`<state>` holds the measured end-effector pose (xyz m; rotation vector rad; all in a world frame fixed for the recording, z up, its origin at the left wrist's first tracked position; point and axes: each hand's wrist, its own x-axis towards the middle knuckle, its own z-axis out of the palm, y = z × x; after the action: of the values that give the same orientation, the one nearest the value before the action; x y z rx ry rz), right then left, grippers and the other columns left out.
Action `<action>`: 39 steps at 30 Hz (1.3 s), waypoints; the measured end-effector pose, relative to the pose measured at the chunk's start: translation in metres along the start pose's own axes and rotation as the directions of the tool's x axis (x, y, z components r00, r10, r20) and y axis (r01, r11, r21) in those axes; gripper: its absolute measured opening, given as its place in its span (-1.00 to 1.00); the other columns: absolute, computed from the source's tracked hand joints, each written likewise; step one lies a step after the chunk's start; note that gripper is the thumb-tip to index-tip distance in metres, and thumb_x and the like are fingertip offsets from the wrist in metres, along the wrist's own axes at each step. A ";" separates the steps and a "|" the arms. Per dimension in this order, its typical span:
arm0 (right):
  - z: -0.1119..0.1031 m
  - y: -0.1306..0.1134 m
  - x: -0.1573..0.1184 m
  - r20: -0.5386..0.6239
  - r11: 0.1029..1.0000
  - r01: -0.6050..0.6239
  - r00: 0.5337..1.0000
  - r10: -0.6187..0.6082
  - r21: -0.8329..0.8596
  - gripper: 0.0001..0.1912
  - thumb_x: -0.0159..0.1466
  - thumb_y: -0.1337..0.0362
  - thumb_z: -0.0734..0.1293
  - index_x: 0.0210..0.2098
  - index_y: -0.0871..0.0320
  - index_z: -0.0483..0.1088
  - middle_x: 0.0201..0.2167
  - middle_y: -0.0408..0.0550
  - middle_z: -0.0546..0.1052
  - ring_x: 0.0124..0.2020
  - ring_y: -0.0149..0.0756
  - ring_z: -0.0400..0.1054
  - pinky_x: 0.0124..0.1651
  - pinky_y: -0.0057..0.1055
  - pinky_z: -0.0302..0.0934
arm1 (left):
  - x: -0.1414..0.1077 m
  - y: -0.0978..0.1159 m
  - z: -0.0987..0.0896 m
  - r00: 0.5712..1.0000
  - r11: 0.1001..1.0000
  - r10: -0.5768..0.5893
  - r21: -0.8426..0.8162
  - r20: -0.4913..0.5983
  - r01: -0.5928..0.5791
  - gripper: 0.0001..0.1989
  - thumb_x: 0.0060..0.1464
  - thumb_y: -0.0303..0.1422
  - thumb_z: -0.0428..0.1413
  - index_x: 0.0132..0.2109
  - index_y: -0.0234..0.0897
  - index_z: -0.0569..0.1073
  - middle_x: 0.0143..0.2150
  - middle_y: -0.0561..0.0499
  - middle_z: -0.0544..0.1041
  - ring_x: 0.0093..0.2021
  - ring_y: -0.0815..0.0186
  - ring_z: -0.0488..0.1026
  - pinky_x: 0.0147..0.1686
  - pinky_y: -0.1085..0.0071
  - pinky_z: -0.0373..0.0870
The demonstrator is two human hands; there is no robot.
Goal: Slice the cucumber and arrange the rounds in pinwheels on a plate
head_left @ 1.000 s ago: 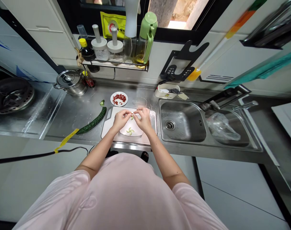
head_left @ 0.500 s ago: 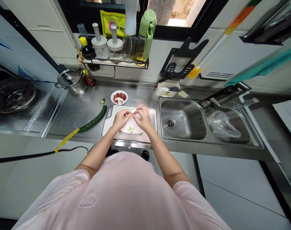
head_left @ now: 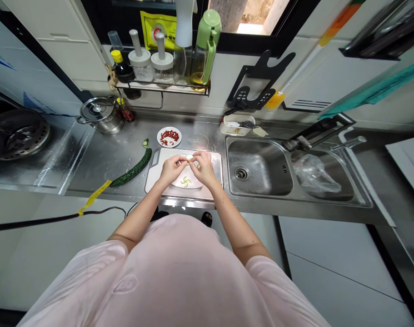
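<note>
My left hand (head_left: 173, 169) and my right hand (head_left: 204, 167) meet over a white plate (head_left: 178, 185), fingertips pinched close together. Something tiny is between them, too small to name. On the plate, near its front, thin pale-green cucumber slices (head_left: 185, 181) form a pinwheel. More slices show partly behind my fingers. Beneath the plate lies a white cutting board (head_left: 152, 174). Just beyond the board stands a small white dish (head_left: 159, 131) with chopped red pieces (head_left: 169, 137).
A cucumber (head_left: 133, 171) and a cut end (head_left: 145, 143) lie left of the board. A lidded pot (head_left: 102, 119) stands at the back left. The sink (head_left: 261, 168) is on the right, with a plastic bag (head_left: 314, 175) in its second basin. Above hangs a condiment rack (head_left: 166, 88).
Both hands stay almost in place, fingertips still together over the plate. The view has shifted slightly.
</note>
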<state>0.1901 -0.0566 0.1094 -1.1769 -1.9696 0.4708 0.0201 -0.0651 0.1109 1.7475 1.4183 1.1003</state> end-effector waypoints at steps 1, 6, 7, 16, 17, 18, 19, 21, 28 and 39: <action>0.000 0.000 -0.001 0.001 1.000 -0.006 1.000 0.006 0.005 -0.86 0.31 0.21 0.23 -0.33 0.08 0.39 -0.15 0.01 0.38 0.00 -0.11 0.15 0.10 -0.09 0.05 | 0.000 0.000 -0.001 1.000 1.000 -0.007 0.005 -0.004 0.007 -0.82 0.08 -0.29 0.11 -0.20 -0.26 0.52 -0.26 0.00 0.54 -0.42 0.43 0.36 -0.34 0.48 0.30; 0.002 0.003 -0.007 0.020 1.000 -0.026 0.999 0.026 -0.005 -0.87 0.30 0.23 0.24 -0.33 0.09 0.40 -0.13 0.01 0.37 0.01 -0.12 0.13 0.11 -0.11 0.04 | -0.003 -0.007 -0.004 0.999 0.997 -0.028 0.073 -0.031 0.030 -0.78 0.10 -0.31 0.09 -0.12 -0.25 0.51 -0.29 0.03 0.52 -0.41 0.43 0.37 -0.29 0.48 0.33; 0.004 0.004 -0.010 0.029 0.999 -0.032 0.999 0.032 -0.016 -0.87 0.30 0.24 0.24 -0.33 0.09 0.40 -0.13 0.01 0.38 0.01 -0.12 0.12 0.11 -0.11 0.03 | -0.004 -0.010 -0.003 0.999 0.995 -0.033 0.095 -0.030 0.036 -0.79 0.10 -0.31 0.09 -0.12 -0.25 0.50 -0.29 0.03 0.52 -0.41 0.43 0.37 -0.28 0.48 0.33; 0.032 0.026 -0.049 0.200 0.980 -0.123 0.968 0.154 -0.156 -0.88 0.26 0.26 0.27 -0.35 0.10 0.44 -0.11 0.02 0.38 0.03 -0.08 0.06 0.09 -0.14 0.04 | -0.024 -0.041 0.015 0.988 0.960 -0.133 0.258 0.074 0.110 -0.83 0.07 -0.34 0.11 -0.17 -0.22 0.50 -0.31 0.06 0.52 -0.33 0.37 0.41 -0.26 0.46 0.32; 0.034 0.027 -0.053 0.214 0.978 -0.124 0.964 0.159 -0.167 -0.88 0.26 0.26 0.28 -0.36 0.11 0.44 -0.11 0.02 0.38 0.03 -0.08 0.06 0.09 -0.14 0.03 | -0.026 -0.043 0.017 0.985 0.956 -0.145 0.270 0.088 0.117 -0.83 0.06 -0.34 0.12 -0.17 -0.22 0.50 -0.32 0.06 0.52 -0.33 0.36 0.41 -0.26 0.45 0.32; 0.036 0.028 -0.056 0.227 0.977 -0.123 0.960 0.162 -0.177 -0.88 0.26 0.25 0.28 -0.36 0.11 0.44 -0.11 0.02 0.38 0.02 -0.08 0.06 0.09 -0.15 0.03 | -0.028 -0.045 0.019 0.983 0.952 -0.156 0.282 0.101 0.122 -0.83 0.06 -0.34 0.12 -0.17 -0.22 0.50 -0.32 0.06 0.52 -0.32 0.36 0.41 -0.25 0.45 0.32; 0.037 0.029 -0.059 0.241 0.975 -0.122 0.956 0.165 -0.185 -0.87 0.26 0.25 0.28 -0.35 0.11 0.44 -0.11 0.02 0.38 0.02 -0.08 0.06 0.09 -0.15 0.02 | -0.030 -0.046 0.020 0.980 0.947 -0.164 0.295 0.114 0.124 -0.83 0.06 -0.35 0.11 -0.17 -0.22 0.50 -0.31 0.06 0.52 -0.30 0.35 0.42 -0.23 0.44 0.32; 0.038 0.029 -0.062 0.264 0.972 -0.122 0.949 0.173 -0.200 -0.87 0.27 0.25 0.27 -0.33 0.11 0.45 -0.10 0.02 0.38 0.01 -0.08 0.06 0.09 -0.14 0.02 | -0.033 -0.048 0.022 0.975 0.937 -0.178 0.324 0.134 0.127 -0.83 0.07 -0.35 0.11 -0.16 -0.21 0.50 -0.29 0.04 0.52 -0.24 0.32 0.43 -0.19 0.43 0.32; 0.045 0.030 -0.065 0.293 0.968 -0.106 0.941 0.172 -0.229 -0.86 0.27 0.28 0.25 -0.35 0.11 0.45 -0.08 0.03 0.36 0.03 -0.07 0.04 0.10 -0.13 -0.01 | -0.038 -0.055 0.026 0.960 0.901 -0.212 0.416 0.184 0.119 -0.83 0.08 -0.36 0.09 -0.16 -0.20 0.49 -0.26 0.03 0.50 -0.17 0.29 0.42 -0.12 0.40 0.31; 0.055 0.032 -0.069 0.292 0.959 -0.115 0.937 0.191 -0.259 -0.84 0.27 0.26 0.25 -0.37 0.12 0.46 -0.08 0.04 0.36 0.04 -0.07 0.02 0.11 -0.13 -0.03 | -0.044 -0.063 0.032 0.944 0.856 -0.237 0.509 0.229 0.092 -0.83 0.09 -0.34 0.09 -0.16 -0.21 0.50 -0.24 -0.02 0.48 -0.16 0.27 0.40 -0.12 0.38 0.28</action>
<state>0.1844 -0.0962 0.0246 -1.4919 -2.2648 0.5410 0.0166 -0.0922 0.0322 1.9786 1.7242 0.3795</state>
